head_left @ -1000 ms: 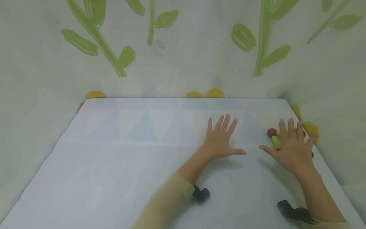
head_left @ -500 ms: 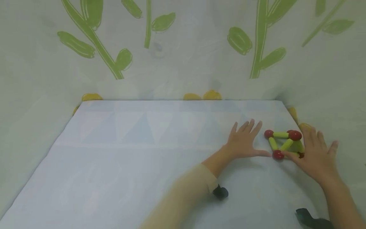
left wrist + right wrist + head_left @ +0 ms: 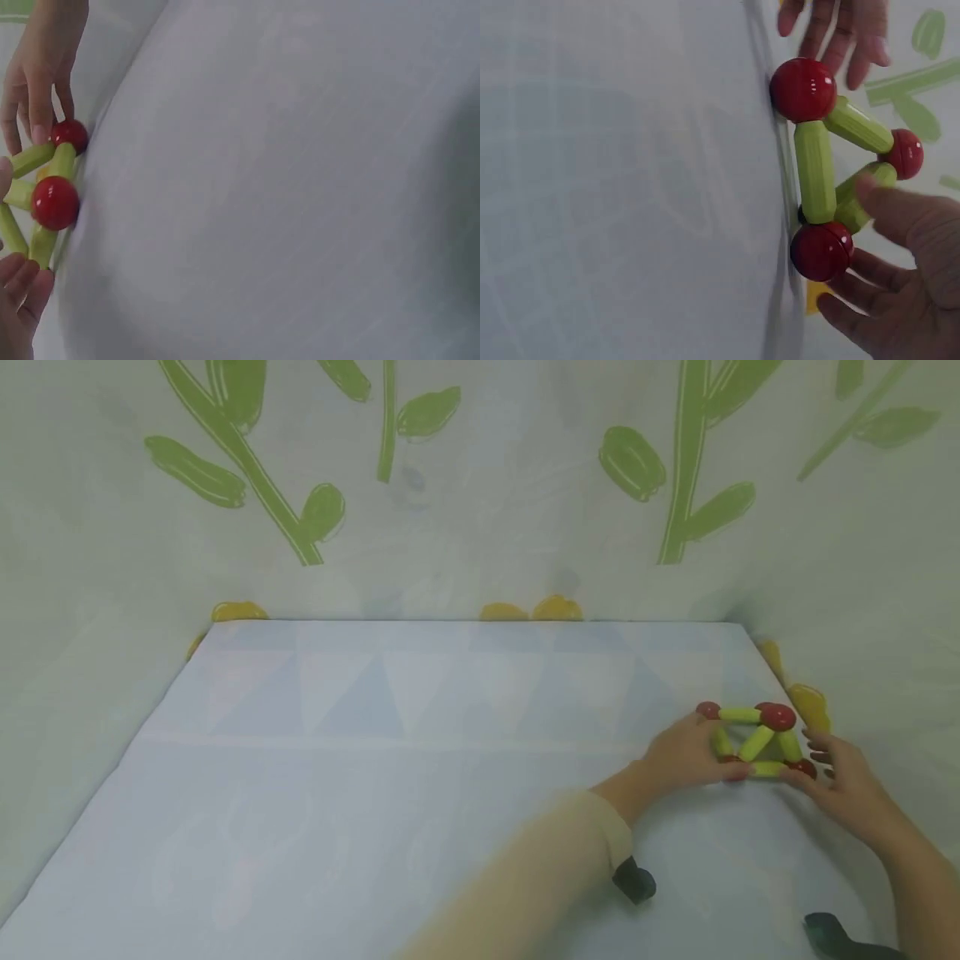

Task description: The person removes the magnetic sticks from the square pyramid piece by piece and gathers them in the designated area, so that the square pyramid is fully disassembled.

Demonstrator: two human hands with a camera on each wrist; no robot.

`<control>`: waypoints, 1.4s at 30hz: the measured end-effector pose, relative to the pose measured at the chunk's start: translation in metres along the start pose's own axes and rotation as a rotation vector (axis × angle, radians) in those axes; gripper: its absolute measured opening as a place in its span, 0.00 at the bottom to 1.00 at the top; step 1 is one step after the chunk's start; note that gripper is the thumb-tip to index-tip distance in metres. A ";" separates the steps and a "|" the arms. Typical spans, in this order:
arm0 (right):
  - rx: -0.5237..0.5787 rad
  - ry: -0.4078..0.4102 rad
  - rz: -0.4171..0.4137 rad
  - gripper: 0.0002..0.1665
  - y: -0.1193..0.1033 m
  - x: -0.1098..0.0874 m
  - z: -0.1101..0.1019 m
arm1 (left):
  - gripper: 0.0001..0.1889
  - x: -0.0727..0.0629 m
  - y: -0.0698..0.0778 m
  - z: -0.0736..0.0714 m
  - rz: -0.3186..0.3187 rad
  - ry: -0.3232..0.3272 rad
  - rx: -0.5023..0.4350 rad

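A ball-and-stick construction toy [image 3: 756, 743] of red balls and lime-green rods sits at the table's right side. My left hand [image 3: 682, 756] holds its left end, the thumb across the front-left ball and the fingers toward the back-left one. At the other end my right hand [image 3: 855, 785] curls round the front-right ball, thumb in front and fingers behind. In the right wrist view its thumb overlaps a green rod [image 3: 815, 172] and its fingers pass behind the lower red ball [image 3: 823, 251]. The left wrist view shows the left fingertips [image 3: 19, 281] at a rod end; most of that hand is cut off.
The white table [image 3: 337, 827] has a faint triangle pattern; its right edge runs close beside the toy. Behind it hangs pale cloth [image 3: 510, 527] printed with green leaves and yellow shapes. Black wrist mounts [image 3: 635, 881] sit at both wrists.
Both hands were spread wide over the table. The left has moved right to the toy. The right moved right, uncovering the toy, then closed in on its right end.
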State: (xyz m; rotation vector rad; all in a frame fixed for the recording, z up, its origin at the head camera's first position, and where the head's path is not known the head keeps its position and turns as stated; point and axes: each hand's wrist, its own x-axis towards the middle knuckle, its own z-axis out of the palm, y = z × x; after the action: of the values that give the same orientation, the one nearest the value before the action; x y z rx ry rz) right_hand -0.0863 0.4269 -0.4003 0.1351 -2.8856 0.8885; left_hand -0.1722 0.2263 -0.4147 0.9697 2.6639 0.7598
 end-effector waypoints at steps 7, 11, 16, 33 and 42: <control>-0.054 -0.066 0.272 0.34 0.009 -0.005 0.001 | 0.19 -0.007 -0.001 0.006 0.062 -0.033 -0.070; -0.021 -0.071 0.415 0.43 0.009 -0.004 0.003 | 0.20 -0.010 -0.006 0.002 0.065 -0.044 -0.073; 0.001 -0.089 0.435 0.44 0.005 -0.003 0.006 | 0.20 -0.019 -0.013 0.001 0.047 -0.001 -0.082; 0.106 -0.073 0.373 0.38 -0.017 0.002 0.020 | 0.14 -0.037 -0.038 -0.002 -0.025 0.118 -0.296; 0.113 -0.099 0.292 0.36 -0.033 0.007 0.029 | 0.15 -0.057 -0.052 -0.018 -0.034 0.128 -0.361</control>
State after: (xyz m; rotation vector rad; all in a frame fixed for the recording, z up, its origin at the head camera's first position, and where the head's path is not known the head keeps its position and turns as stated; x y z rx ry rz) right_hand -0.0921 0.3831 -0.4045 -0.2467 -2.9958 1.1217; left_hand -0.1626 0.1484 -0.4263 0.8018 2.5084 1.2771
